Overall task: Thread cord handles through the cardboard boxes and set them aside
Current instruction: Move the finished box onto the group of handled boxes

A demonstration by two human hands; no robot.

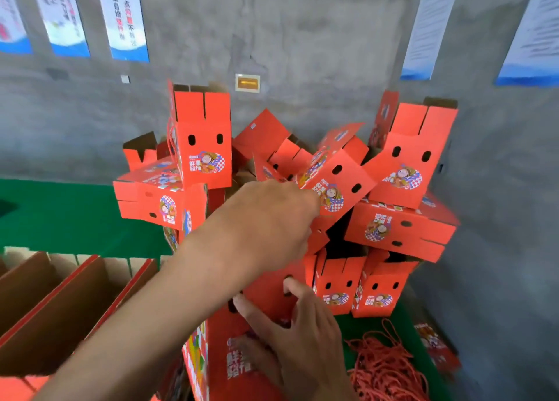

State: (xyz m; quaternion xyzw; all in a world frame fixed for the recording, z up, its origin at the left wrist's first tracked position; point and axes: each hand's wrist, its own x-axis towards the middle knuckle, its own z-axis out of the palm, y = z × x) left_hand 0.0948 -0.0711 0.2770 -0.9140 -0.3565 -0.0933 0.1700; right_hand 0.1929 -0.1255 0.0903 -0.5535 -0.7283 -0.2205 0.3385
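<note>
Left hand reaches out, fingertips buried behind a tilted box — grip unreadable. Below that grip, the right hand covers the near box, wrist cut by the bottom edge. Cord bundle right of it runs off-frame. Wall posters too blurred to read.

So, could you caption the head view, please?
Both hands, left hand and right hand, work a red box before the stacked pile.

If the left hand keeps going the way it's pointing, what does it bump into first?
Probably the tilted red box in the pile. The left hand reaches up and to the right, and its fingertips already look to be at that box's lower edge, though depth is hard to judge.
</note>
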